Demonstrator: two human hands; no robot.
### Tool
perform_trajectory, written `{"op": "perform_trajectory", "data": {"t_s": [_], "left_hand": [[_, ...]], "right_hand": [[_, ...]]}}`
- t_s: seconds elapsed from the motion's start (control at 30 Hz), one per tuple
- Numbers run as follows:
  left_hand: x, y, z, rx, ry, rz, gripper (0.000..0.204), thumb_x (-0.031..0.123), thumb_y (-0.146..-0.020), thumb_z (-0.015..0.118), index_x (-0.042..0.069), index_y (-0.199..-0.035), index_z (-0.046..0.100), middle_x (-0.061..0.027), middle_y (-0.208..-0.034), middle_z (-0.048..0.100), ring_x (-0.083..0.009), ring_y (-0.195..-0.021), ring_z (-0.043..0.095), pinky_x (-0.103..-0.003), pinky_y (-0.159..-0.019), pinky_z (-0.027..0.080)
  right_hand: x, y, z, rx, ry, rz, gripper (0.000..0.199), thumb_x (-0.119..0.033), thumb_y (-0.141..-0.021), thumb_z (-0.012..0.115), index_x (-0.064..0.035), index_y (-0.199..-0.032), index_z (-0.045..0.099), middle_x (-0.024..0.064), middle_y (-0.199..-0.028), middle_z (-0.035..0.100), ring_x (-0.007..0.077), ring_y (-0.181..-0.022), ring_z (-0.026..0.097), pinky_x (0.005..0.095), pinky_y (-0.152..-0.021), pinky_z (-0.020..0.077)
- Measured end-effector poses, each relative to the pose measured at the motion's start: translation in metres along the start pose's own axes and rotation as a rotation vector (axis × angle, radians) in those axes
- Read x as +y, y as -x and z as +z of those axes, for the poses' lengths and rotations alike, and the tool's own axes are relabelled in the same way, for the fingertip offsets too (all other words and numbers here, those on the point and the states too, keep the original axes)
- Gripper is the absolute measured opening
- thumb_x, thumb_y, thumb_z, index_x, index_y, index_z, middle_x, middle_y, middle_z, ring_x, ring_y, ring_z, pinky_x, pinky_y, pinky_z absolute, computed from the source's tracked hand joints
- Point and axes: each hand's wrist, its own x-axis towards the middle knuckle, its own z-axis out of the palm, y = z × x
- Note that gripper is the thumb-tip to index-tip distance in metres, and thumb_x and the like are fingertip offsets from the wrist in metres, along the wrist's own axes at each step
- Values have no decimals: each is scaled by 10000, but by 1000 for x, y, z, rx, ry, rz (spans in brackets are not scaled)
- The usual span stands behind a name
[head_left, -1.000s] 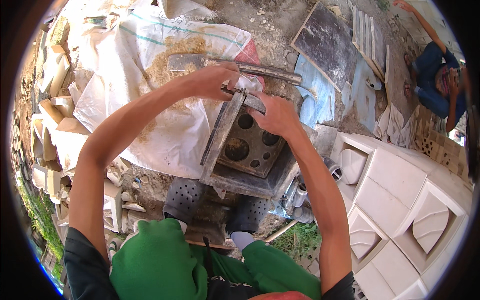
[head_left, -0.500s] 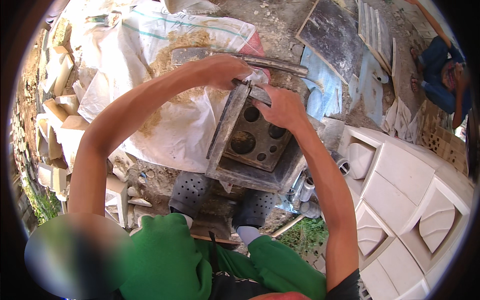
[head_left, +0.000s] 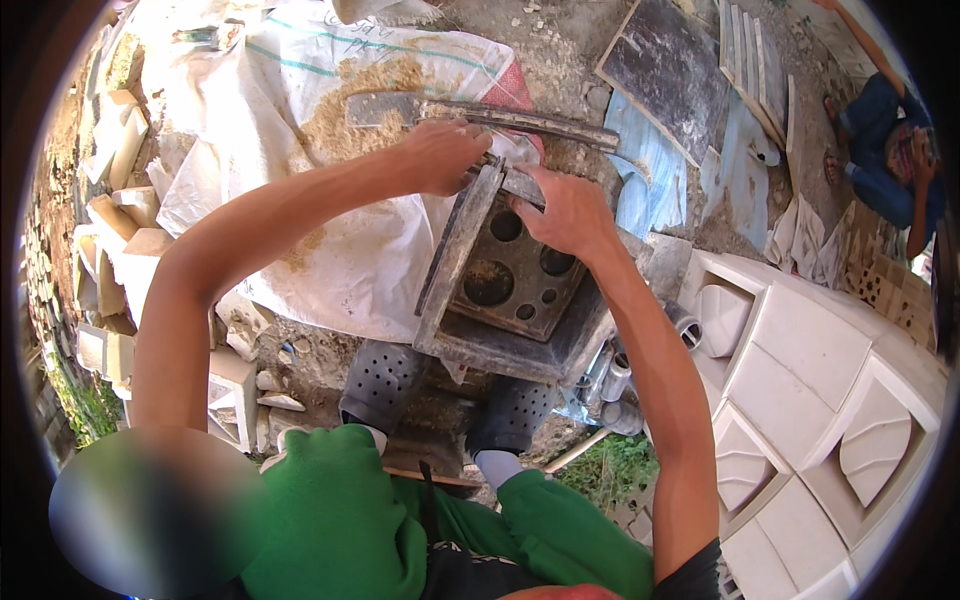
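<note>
A grey, worn box-shaped mould (head_left: 470,352) stands in front of my feet. Inside it lies a dark plate (head_left: 521,284) with several round holes of different sizes. My left hand (head_left: 446,157) is closed at the mould's far left corner, next to a small dark rod-like piece (head_left: 492,160); its fingertips are partly hidden, so what they grip is unclear. My right hand (head_left: 570,213) grips the far wall (head_left: 520,186) of the mould, thumb on the inner side. Just beyond both hands, a long grey bar (head_left: 520,118) lies across the sack.
Sand-strewn white sacking (head_left: 330,270) spreads to the left. Pale cast blocks with recesses (head_left: 800,345) stand at right, near metal cans (head_left: 616,378). Broken block pieces (head_left: 140,255) pile up at far left. Dark boards (head_left: 665,75) lie far right; another person (head_left: 893,150) sits beyond.
My left hand has shifted slightly down and left, its wrist lower, uncovering more of the long bar behind it. My right hand keeps its grip on the mould wall.
</note>
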Motion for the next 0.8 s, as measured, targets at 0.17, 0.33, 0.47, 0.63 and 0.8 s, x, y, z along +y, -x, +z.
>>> {"op": "perform_trajectory", "data": {"t_s": [0.17,0.33,0.47,0.63,0.8], "left_hand": [[-29,-35,-51,-635,502,36,435,243,-718,809,40,-1066,647,-145,-964,676,-321,-920,644,-414,-806,500],[-12,-31,-47,-459,332,150,307,243,-731,779,32,-929,679,-156,-823,677,-347,-790,658,-449,-712,508],[-5,-12,-27,-113,2,200,205,188,-729,720,31,-824,628,-142,-755,670,-375,-745,653,-490,-667,502],[-6,-46,-50,-472,44,238,207,197,-750,697,18,-836,641,-154,-722,659,-330,-699,662,-444,-668,524],[-19,-74,-1,-1084,584,-99,214,198,-769,713,10,-864,670,-150,-745,674,-290,-685,671,-417,-588,504]], "right_hand": [[-2,0,-1,10,-34,-10,501,-367,-821,672,-113,-1250,618,225,-911,695,403,-885,665,495,-804,516],[2,2,1,28,-33,-14,501,-361,-818,675,-101,-1243,620,224,-903,695,403,-871,666,489,-796,519],[2,1,2,42,-14,-27,483,-361,-818,675,-93,-1217,630,220,-897,696,401,-866,667,483,-790,523],[3,2,1,31,4,-17,456,-369,-819,673,-83,-1174,648,217,-891,698,395,-863,669,483,-786,524],[-1,3,-1,41,-17,-12,453,-372,-817,672,-86,-1167,648,218,-880,696,395,-858,669,486,-780,524]]}}
